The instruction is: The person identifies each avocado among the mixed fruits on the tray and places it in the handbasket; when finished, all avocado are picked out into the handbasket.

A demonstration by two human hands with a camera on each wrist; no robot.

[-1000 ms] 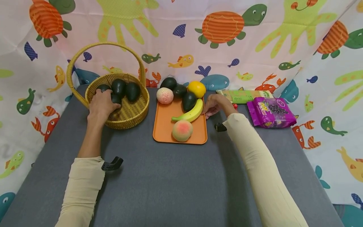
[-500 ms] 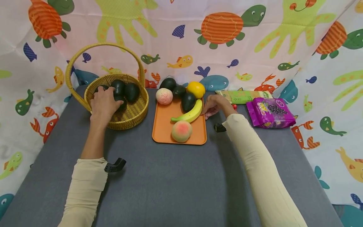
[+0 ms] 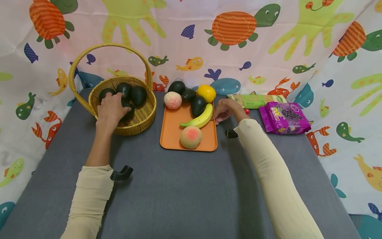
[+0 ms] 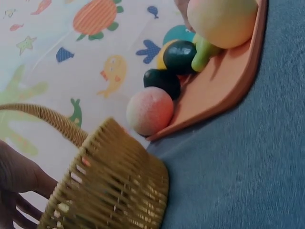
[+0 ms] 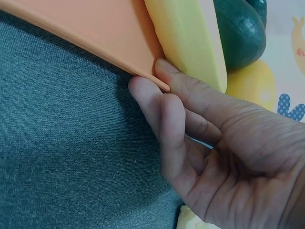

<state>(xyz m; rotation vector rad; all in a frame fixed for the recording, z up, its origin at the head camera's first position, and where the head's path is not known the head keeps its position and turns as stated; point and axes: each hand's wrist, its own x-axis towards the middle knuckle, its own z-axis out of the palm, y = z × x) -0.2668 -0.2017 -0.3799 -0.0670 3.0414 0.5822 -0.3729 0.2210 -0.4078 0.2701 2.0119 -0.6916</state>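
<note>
My left hand (image 3: pixel 109 111) reaches into the yellow wicker basket (image 3: pixel 140 124), its fingers and thumb about a dark green avocado (image 3: pixel 129 114). Several more avocados lie behind it, among them one dark avocado (image 3: pixel 139 96) on the right. In the left wrist view the basket wall (image 4: pixel 119 176) hides most of that grasp. My right hand (image 3: pixel 227 111) pinches the right rim of the orange tray (image 3: pixel 170 132) between thumb and fingers, right beside the banana (image 5: pixel 190 43). On the tray are a peach (image 3: pixel 191 137), a banana, a lemon (image 3: pixel 206 94), a speckled pinkish fruit (image 3: pixel 172 100) and several avocados.
Right of the tray lie a purple grape-printed packet (image 3: pixel 285 118) and a long green packet (image 3: pixel 258 101), with a small red thing (image 3: pixel 246 112) near my right wrist. The basket's tall handle (image 3: pixel 110 45) arches over it. A sea-animal curtain (image 3: pixel 179 20) stands behind the grey table (image 3: pixel 179 192).
My left hand has shifted slightly right inside the basket, and the avocado under its thumb has moved toward the front right. My right hand stays on the tray rim.
</note>
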